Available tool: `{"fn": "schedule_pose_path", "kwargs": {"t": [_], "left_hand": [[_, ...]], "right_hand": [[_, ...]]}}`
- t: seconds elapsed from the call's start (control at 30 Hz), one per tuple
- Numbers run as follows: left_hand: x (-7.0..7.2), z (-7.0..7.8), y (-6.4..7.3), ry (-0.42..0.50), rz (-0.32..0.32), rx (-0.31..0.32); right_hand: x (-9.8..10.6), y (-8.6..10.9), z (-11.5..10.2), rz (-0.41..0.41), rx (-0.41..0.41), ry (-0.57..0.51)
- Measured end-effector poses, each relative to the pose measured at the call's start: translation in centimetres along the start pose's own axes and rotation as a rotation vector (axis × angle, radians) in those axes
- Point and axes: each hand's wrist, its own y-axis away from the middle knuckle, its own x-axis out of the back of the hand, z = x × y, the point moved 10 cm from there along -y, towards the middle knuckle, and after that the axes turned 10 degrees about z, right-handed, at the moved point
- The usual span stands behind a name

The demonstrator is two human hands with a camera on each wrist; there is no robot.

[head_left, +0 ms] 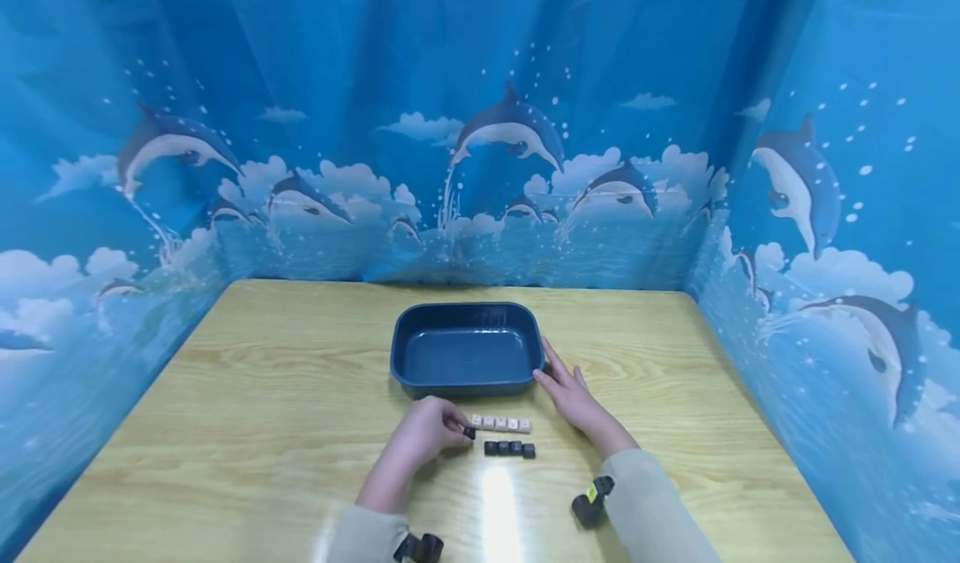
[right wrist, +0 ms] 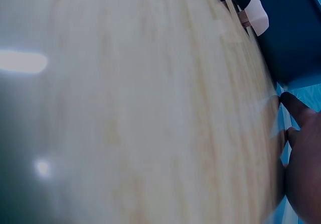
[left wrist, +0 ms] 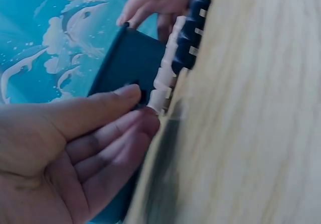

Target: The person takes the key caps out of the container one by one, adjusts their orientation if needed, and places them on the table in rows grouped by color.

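My left hand pinches a black keycap between thumb and fingertips, close to the left end of a row of white keycaps. In the left wrist view the thumb and fingers partly hide the held keycap. Nearer to me lies a row of several black keycaps, its rightmost one slightly out of line. Behind both rows stands a dark blue rectangular basin. My right hand touches the basin's right front corner with its fingers spread and fairly straight.
A light wood-grain table carries everything, with glare near its front. Blue dolphin-print curtains hang along the back and both sides. Small black devices are strapped to both wrists over the sleeves.
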Motion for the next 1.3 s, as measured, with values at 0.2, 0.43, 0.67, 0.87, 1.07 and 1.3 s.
{"fn": "schedule_pose_path", "kwargs": {"t": [0.2, 0.43, 0.67, 0.87, 1.07, 1.3], "left_hand": [[-0.8, 0.0, 0.0, -0.086, -0.011, -0.019], [-1.4, 0.1, -0.2, -0.142, -0.006, -0.023], [-1.7, 0.5, -0.2, -0.168, 0.001, -0.062], [-1.9, 0.5, -0.1, -0.170, 0.003, -0.051], [-2.0, 0.6, -0.1, -0.168, 0.008, -0.047], [-2.0, 0.7, 0.1, -0.188, 0.009, -0.063]], "right_hand": [[0.0, -0.1, 0.2, 0.002, 0.005, 0.005], [-0.1, -0.1, 0.1, 0.001, 0.004, 0.010], [-0.1, -0.2, -0.1, 0.007, 0.017, 0.017], [-0.1, -0.2, 0.0, 0.011, 0.011, 0.019], [0.0, -0.1, 0.0, 0.024, 0.022, 0.017], [0.0, -0.1, 0.0, 0.011, 0.003, 0.013]]}}
